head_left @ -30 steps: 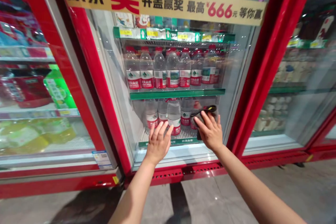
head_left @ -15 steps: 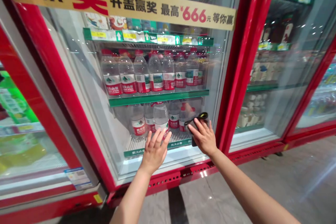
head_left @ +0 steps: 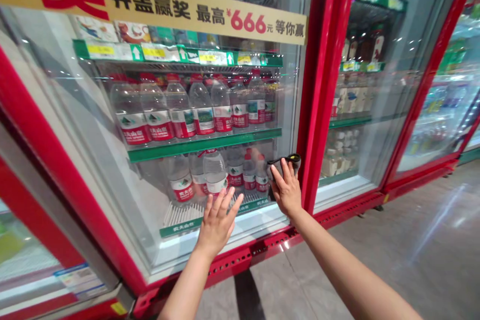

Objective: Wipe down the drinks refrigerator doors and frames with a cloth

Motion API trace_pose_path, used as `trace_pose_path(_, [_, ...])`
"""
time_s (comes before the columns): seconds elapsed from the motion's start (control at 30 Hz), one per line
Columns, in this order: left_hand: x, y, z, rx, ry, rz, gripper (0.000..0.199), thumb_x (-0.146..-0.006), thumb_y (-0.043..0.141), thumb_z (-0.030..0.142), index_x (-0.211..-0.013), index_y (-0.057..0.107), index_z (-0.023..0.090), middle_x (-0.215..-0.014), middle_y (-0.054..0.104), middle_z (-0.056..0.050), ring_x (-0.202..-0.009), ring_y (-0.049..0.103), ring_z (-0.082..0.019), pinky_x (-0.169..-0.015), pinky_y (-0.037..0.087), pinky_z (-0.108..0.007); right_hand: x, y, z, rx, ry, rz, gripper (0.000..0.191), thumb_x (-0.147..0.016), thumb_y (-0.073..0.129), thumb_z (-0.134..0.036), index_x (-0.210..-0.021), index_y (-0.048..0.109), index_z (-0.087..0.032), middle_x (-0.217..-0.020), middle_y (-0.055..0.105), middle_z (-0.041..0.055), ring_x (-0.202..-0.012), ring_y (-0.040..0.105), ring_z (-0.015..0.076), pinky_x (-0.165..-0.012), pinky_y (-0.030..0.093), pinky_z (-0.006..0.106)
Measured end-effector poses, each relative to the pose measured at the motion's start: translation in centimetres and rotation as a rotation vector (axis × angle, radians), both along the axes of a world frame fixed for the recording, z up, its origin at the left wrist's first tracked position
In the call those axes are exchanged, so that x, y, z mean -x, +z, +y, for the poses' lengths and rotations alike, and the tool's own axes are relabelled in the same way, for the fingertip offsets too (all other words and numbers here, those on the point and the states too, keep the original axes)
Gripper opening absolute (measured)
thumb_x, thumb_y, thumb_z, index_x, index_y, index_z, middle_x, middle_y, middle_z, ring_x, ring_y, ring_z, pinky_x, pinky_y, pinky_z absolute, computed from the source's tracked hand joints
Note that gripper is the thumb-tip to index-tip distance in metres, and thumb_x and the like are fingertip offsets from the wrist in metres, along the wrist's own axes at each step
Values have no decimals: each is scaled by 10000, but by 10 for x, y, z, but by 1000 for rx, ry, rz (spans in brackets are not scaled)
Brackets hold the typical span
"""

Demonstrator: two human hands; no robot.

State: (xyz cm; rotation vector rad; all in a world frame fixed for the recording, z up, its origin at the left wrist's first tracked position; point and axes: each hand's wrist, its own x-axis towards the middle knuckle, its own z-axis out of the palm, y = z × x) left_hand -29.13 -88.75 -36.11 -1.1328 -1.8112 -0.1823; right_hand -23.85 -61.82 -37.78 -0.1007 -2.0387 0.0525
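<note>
My right hand (head_left: 287, 187) presses a folded grey cloth with a dark edge (head_left: 275, 165) flat to the glass door (head_left: 146, 195), low down and close to the red frame on its right. The fingers lie stretched over the cloth. My left hand (head_left: 218, 217) is open with fingers spread, in front of the lower part of the same door. It holds nothing; whether it touches the glass I cannot tell. Behind the glass, a water bottle (head_left: 215, 167) with a red and white label stands just above my left fingertips.
More water bottles (head_left: 204, 105) line the green-edged shelf (head_left: 206, 144) above. A yellow promotional strip (head_left: 210, 7) crosses the door at the top. The red door frame (head_left: 324, 85) separates it from another glass-fronted cooler (head_left: 378, 160) at right. Grey floor (head_left: 420, 255) runs along the bottom.
The view has turned right, so the cooler sits further left in it. My right hand and the cloth have slid right across the glass, nearer the frame. My left hand has also shifted slightly right.
</note>
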Motion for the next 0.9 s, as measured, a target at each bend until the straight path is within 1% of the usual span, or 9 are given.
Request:
trace_pose_path(0.17, [-1, 1, 1, 0, 7, -32, 803, -795, 706, 189, -1532, 421, 328, -1593, 439, -62, -1544, 261, -263, -1300, 106, -489, -9, -49, -6, 72, -35, 68, 879, -899, 509, -89, -1634, 98, -340, -1717, 40, 106, -1525, 235, 401, -1068, 439, 627])
trace_pose_path(0.27, [0, 2, -4, 9, 11, -51, 799, -798, 738, 239, -1530, 428, 322, -1593, 435, -74, -1554, 231, -275, -1300, 102, -491, -20, -65, -7, -67, 20, 53, 875, -864, 509, -24, -1622, 196, -330, -1701, 165, 117, -1507, 300, 356, -1073, 454, 565])
trace_pose_path(0.4, [4, 3, -6, 3, 3, -62, 808, -797, 760, 268, -1530, 425, 327, -1595, 429, -85, -1569, 181, -264, -1302, 87, -487, -30, -9, 14, -257, 58, 44, 725, -903, 522, -61, -1524, 418, -421, -1588, 449, 44, -1450, 417, 244, -1159, 370, 465])
trace_pose_path(0.47, [5, 2, -6, -1, -1, -58, 809, -805, 755, 268, -1535, 413, 336, -1594, 428, -85, -1572, 170, -259, -1301, 91, -488, -32, 27, 30, -264, -20, 100, 688, -928, 518, -94, -1510, 432, -449, -1574, 468, 26, -1458, 405, 226, -1191, 321, 447])
trace_pose_path(0.53, [5, 2, -5, 5, -5, -57, 806, -822, 741, 269, -1545, 393, 349, -1594, 428, -81, -1573, 167, -254, -1301, 92, -495, -32, 43, 44, -195, -123, 153, 693, -936, 527, -117, -1538, 394, -434, -1613, 409, 41, -1487, 362, 258, -1203, 302, 476])
trace_pose_path(0.6, [5, 2, -5, 14, -8, -60, 813, -830, 736, 274, -1554, 374, 353, -1598, 423, -80, -1571, 174, -255, -1300, 88, -502, -32, 29, 56, -121, -166, 174, 736, -931, 541, -121, -1575, 326, -406, -1657, 321, 56, -1508, 322, 300, -1191, 334, 512])
trace_pose_path(0.77, [6, 1, -11, 58, 0, -70, 858, -830, 754, 318, -1576, 330, 336, -1631, 372, -86, -1572, 169, -265, -1299, 69, -500, -44, -77, 62, -137, -103, 43, 847, -877, 541, -62, -1603, 246, -385, -1698, 198, 50, -1483, 361, 336, -1100, 491, 510])
trace_pose_path(0.83, [7, 1, -13, 73, 2, -72, 867, -840, 749, 344, -1585, 306, 334, -1650, 336, -86, -1577, 143, -265, -1299, 69, -491, -42, -89, 61, -138, -99, 23, 840, -867, 527, -45, -1597, 276, -377, -1700, 188, 49, -1485, 354, 341, -1094, 503, 515])
trace_pose_path(0.9, [8, 2, -15, 80, 4, -69, 868, -853, 737, 348, -1591, 283, 338, -1666, 302, -83, -1580, 125, -263, -1298, 74, -486, -33, -69, 63, -99, -99, 93, 818, -883, 498, -33, -1588, 294, -392, -1703, 175, 35, -1512, 302, 341, -1114, 481, 538])
